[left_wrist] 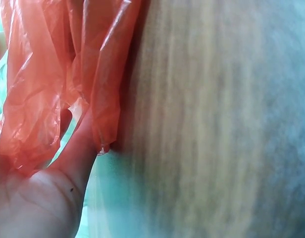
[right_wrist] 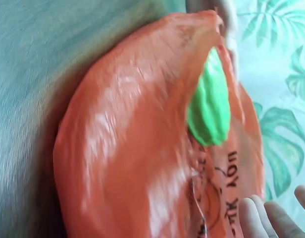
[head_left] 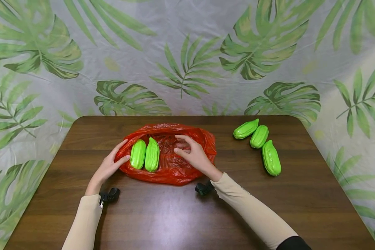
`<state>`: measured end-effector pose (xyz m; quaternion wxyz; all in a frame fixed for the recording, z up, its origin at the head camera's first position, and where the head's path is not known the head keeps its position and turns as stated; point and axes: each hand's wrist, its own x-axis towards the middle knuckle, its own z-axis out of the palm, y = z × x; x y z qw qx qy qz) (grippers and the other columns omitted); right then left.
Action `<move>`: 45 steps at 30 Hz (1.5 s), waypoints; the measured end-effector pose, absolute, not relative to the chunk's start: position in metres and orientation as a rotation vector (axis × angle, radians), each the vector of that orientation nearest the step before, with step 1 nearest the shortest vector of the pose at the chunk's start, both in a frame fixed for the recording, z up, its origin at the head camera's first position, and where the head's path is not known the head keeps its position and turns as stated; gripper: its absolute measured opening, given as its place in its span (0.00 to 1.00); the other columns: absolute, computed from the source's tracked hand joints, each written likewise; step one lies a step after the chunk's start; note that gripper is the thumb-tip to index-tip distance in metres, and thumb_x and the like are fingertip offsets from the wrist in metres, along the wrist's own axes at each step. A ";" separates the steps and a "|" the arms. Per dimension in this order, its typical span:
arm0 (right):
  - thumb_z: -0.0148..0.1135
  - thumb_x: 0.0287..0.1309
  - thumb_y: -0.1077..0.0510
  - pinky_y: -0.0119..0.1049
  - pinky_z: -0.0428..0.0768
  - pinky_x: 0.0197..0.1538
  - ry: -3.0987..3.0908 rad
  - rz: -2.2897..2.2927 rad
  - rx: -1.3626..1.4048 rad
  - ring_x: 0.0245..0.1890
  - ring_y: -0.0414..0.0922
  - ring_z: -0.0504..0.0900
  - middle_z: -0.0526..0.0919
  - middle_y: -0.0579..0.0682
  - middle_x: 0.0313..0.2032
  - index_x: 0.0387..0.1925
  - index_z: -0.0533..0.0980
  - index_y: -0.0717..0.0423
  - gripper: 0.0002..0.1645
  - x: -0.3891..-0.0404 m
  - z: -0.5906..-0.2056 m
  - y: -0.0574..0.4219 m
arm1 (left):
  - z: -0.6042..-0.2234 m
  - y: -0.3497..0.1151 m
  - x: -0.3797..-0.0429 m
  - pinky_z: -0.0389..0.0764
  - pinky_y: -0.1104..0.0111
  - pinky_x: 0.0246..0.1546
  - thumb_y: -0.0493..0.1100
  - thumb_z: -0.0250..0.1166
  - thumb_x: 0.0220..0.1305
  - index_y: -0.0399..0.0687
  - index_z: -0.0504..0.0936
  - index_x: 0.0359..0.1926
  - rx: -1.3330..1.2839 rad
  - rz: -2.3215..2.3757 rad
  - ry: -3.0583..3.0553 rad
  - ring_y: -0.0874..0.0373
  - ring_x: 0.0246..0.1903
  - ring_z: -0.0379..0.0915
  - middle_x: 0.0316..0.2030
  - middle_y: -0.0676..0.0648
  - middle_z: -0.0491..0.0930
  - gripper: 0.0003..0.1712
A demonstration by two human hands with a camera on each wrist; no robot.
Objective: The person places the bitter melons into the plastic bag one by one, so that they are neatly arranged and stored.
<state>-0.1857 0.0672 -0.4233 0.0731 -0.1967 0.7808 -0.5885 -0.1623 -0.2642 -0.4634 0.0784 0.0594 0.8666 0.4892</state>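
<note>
On the table lies a crinkled red plastic bag point(head_left: 172, 177) with its mouth spread wide. Two shiny light-green ridged gourds, a left one point(head_left: 138, 154) and a right one point(head_left: 152, 155), lie side by side in its left part. My left hand point(head_left: 107, 166) holds the bag's left rim, thumb by the left gourd; in the left wrist view, red plastic covers part of the thumb. Over the right part of the mouth hovers my right hand point(head_left: 192, 154), fingers loosely bent and nothing in them. The right wrist view shows one gourd point(right_wrist: 209, 101) inside and dark print on the bag.
At the right of the brown wooden table point(head_left: 300, 208), three more green gourds lie loose: one at the back point(head_left: 246, 129), a middle one point(head_left: 259, 136) and a front one point(head_left: 271, 158). A leaf-patterned curtain point(head_left: 187, 100) hangs behind the table's far edge.
</note>
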 end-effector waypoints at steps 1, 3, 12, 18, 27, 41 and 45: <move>0.62 0.63 0.58 0.46 0.76 0.54 2.348 -1.775 -0.582 0.55 0.56 0.75 0.72 0.57 0.59 0.64 0.68 0.56 0.29 -0.186 -0.423 0.070 | -0.463 -0.264 -0.162 0.53 0.34 0.59 0.53 0.57 0.68 0.60 0.50 0.75 0.181 1.462 2.595 0.33 0.67 0.48 0.71 0.36 0.49 0.39; 0.62 0.63 0.58 0.45 0.76 0.54 2.349 -1.794 -0.573 0.55 0.54 0.75 0.72 0.57 0.59 0.64 0.68 0.56 0.28 -0.187 -0.421 0.077 | -0.463 -0.264 -0.163 0.53 0.34 0.59 0.54 0.57 0.68 0.60 0.50 0.75 0.178 1.464 2.594 0.33 0.67 0.48 0.71 0.36 0.49 0.39; 0.60 0.64 0.58 0.44 0.78 0.51 2.359 -1.882 -0.555 0.53 0.53 0.76 0.73 0.61 0.57 0.63 0.68 0.62 0.27 -0.189 -0.412 0.106 | -0.463 -0.264 -0.164 0.53 0.34 0.59 0.54 0.57 0.68 0.61 0.50 0.75 0.176 1.458 2.596 0.33 0.66 0.48 0.71 0.36 0.50 0.40; 0.60 0.64 0.62 0.47 0.74 0.56 2.354 -1.940 -0.494 0.55 0.55 0.75 0.72 0.65 0.58 0.62 0.68 0.62 0.26 -0.190 -0.404 0.124 | -0.463 -0.264 -0.163 0.53 0.34 0.59 0.54 0.57 0.68 0.61 0.49 0.75 0.173 1.454 2.595 0.32 0.67 0.48 0.71 0.36 0.49 0.40; 0.57 0.64 0.68 0.40 0.75 0.54 2.395 -1.944 -0.448 0.54 0.62 0.73 0.70 0.71 0.57 0.61 0.66 0.70 0.25 -0.176 -0.379 0.141 | -0.463 -0.263 -0.163 0.53 0.34 0.59 0.53 0.57 0.68 0.62 0.50 0.75 0.179 1.461 2.591 0.33 0.67 0.47 0.72 0.37 0.49 0.40; 0.55 0.65 0.67 0.31 0.78 0.47 2.432 -1.950 -0.386 0.53 0.60 0.74 0.72 0.70 0.55 0.61 0.66 0.71 0.24 -0.175 -0.387 0.175 | -0.462 -0.263 -0.162 0.52 0.34 0.59 0.50 0.58 0.68 0.63 0.49 0.75 0.161 1.491 2.553 0.33 0.67 0.46 0.72 0.37 0.48 0.40; 0.55 0.66 0.65 0.37 0.79 0.49 2.438 -1.969 -0.374 0.52 0.57 0.75 0.73 0.65 0.55 0.62 0.67 0.67 0.24 -0.180 -0.400 0.190 | -0.462 -0.264 -0.162 0.52 0.34 0.59 0.52 0.57 0.68 0.63 0.49 0.75 0.161 1.484 2.562 0.33 0.67 0.46 0.72 0.37 0.48 0.40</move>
